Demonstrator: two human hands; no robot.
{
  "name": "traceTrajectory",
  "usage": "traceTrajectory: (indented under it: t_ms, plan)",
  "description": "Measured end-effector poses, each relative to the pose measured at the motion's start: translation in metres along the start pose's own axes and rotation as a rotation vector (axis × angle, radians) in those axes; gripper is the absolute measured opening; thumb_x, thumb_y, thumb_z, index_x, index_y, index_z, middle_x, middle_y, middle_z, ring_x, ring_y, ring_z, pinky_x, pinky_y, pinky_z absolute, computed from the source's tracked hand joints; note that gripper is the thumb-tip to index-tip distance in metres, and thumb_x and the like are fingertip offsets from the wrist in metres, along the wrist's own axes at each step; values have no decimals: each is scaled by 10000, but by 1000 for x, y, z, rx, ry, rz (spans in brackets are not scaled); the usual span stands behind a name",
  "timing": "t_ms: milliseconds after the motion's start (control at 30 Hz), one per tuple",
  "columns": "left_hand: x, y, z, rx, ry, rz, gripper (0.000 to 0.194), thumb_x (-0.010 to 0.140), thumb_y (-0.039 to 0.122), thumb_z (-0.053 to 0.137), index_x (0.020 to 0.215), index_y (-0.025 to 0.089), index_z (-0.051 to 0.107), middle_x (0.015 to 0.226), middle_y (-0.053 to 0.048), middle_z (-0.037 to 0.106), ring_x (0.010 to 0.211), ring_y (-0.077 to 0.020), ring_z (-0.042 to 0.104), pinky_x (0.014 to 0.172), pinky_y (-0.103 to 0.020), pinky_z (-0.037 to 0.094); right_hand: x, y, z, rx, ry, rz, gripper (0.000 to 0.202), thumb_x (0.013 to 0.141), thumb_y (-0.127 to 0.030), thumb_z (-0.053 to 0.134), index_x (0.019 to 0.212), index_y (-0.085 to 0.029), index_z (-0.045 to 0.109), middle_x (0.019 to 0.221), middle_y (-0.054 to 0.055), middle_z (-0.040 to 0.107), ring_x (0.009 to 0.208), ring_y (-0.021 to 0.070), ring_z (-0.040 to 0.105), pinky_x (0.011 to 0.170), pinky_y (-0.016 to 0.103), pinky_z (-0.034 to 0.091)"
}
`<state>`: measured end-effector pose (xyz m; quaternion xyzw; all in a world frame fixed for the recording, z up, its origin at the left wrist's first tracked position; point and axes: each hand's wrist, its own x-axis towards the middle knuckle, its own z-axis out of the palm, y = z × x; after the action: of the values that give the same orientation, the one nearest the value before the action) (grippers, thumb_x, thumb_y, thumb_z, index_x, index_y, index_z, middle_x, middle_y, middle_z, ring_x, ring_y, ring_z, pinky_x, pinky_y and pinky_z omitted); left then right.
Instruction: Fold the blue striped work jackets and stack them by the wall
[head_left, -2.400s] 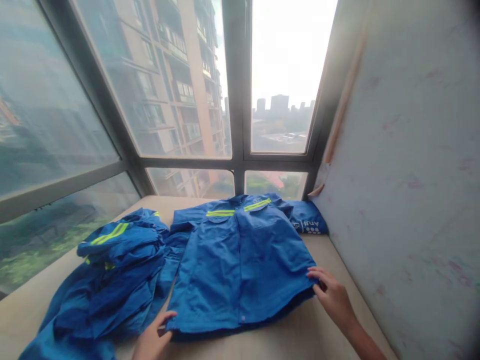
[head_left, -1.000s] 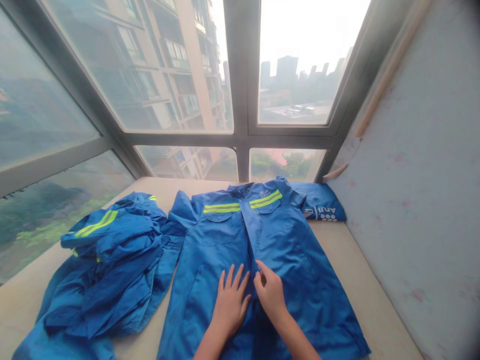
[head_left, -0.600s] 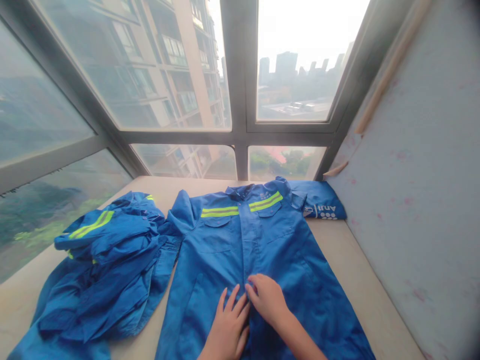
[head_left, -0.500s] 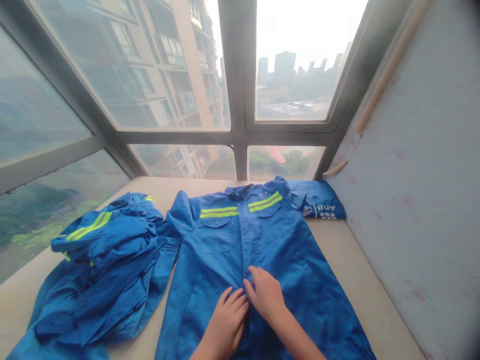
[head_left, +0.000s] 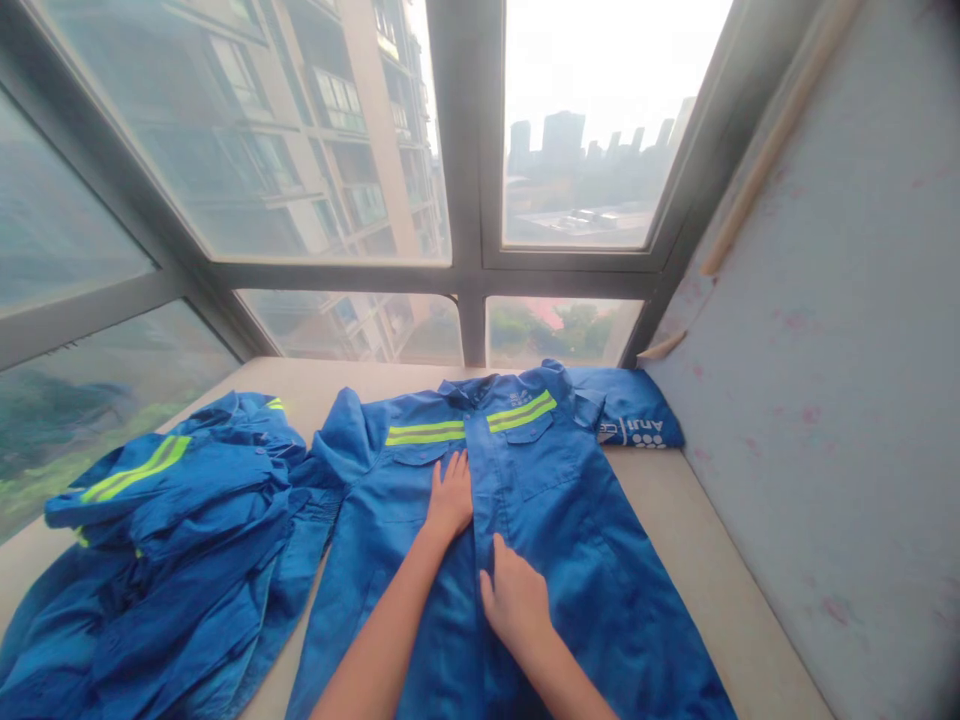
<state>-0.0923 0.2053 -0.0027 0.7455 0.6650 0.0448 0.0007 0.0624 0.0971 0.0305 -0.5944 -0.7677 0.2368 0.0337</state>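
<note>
A blue jacket (head_left: pixel 555 500) with yellow-green stripes lies front side up, its collar toward the window. My left hand (head_left: pixel 451 497) rests on its chest just below the left-hand stripe, fingers stretched out beside the front placket. Lower down, my right hand (head_left: pixel 515 592) touches the placket, with its index finger pointing forward and its thumb apart. The other fingers of that hand look curled, and no cloth shows pinched between finger and thumb.
A crumpled pile of blue clothing (head_left: pixel 202 540) with similar stripes lies at the left. Folded blue fabric with white lettering (head_left: pixel 637 405) sits at the back right. Windows (head_left: pixel 337 130) and a pale wall (head_left: pixel 840 350) border the light surface (head_left: pixel 712 530).
My left hand has moved forward from the lower placket to the chest, its fingers now spread flat. My right hand has stayed near the placket. The view has shifted slightly.
</note>
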Motion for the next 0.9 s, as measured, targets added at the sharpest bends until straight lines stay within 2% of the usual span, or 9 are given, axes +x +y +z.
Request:
traceTrajectory:
  t_ms: [67, 167, 267, 433, 567, 667, 767, 833, 900]
  plan:
    - [0, 0, 5, 4, -11, 40, 569, 934, 224, 339, 1500, 186, 378, 1572, -126, 339, 1476, -323, 207, 1163, -594, 155, -3, -2, 3, -10, 41, -16, 592, 895, -300, 478, 1441, -76, 421, 1220, 208, 630, 1077, 306, 629, 860, 388, 525]
    - [-5, -2, 8, -13, -13, 93, 564, 942, 282, 371, 1504, 238, 370, 1557, -100, 377, 1480, -329, 180, 1161, -593, 140, -4, -7, 8, -33, 42, -21, 640, 830, -166, 490, 1454, -56, 400, 1235, 218, 610, 1076, 304, 623, 846, 383, 533]
    - [-11, -3, 7, -28, -28, 100, 566, 954, 311, 361, 1510, 206, 357, 1556, -112, 377, 1478, -321, 188, 1169, -576, 131, -2, -8, 6, 12, 10, -16, 642, 793, -68, 437, 1435, -66, 438, 1200, 196, 632, 1032, 270, 650, 853, 351, 530]
    - [-19, 2, 3, -30, -65, 103, 574, 938, 264, 379, 1507, 192, 361, 1551, -129, 380, 1478, -317, 196, 1172, -565, 131, -10, -4, 0, 161, 41, -176, 592, 813, -111, 432, 1399, -161, 503, 1178, 117, 654, 1041, 231, 645, 907, 294, 494]
    - [-28, 3, 1, -60, -59, 132, 566, 909, 224, 430, 1474, 198, 425, 1515, -137, 435, 1473, -320, 218, 1176, -564, 137, -16, 5, 3, 165, -71, -253, 533, 810, -119, 458, 1330, -159, 567, 1112, 106, 687, 995, 229, 659, 873, 287, 488]
    - [-29, -6, -4, -146, -7, 139, 525, 889, 173, 432, 1406, 206, 515, 1444, -98, 531, 1415, -262, 364, 1180, -484, 240, -13, 16, 2, 239, -115, -298, 359, 872, -201, 478, 1184, -207, 657, 940, 50, 719, 885, 204, 670, 820, 277, 487]
    - [-20, -13, -13, -199, 84, -10, 515, 898, 102, 329, 1355, 162, 559, 1370, -100, 598, 1294, -196, 518, 1120, -374, 380, -7, 27, -3, 296, 20, -333, 300, 903, -192, 453, 1090, -221, 685, 897, 39, 705, 866, 188, 650, 808, 278, 486]
    - [-10, -9, -20, -169, 172, -72, 497, 941, 159, 303, 1388, 135, 519, 1429, -122, 541, 1334, -216, 478, 1122, -394, 381, -1, 33, -6, 262, 177, -367, 341, 896, -154, 445, 1148, -218, 665, 1062, 72, 691, 1015, 206, 620, 904, 316, 472]
    - [-2, 0, -24, -101, 212, -9, 498, 964, 301, 367, 1433, 169, 469, 1532, -105, 417, 1427, -266, 347, 1166, -480, 299, 7, 39, -5, 171, 289, -396, 402, 886, -175, 487, 1265, -227, 613, 1310, 95, 604, 1234, 250, 519, 1053, 402, 394]
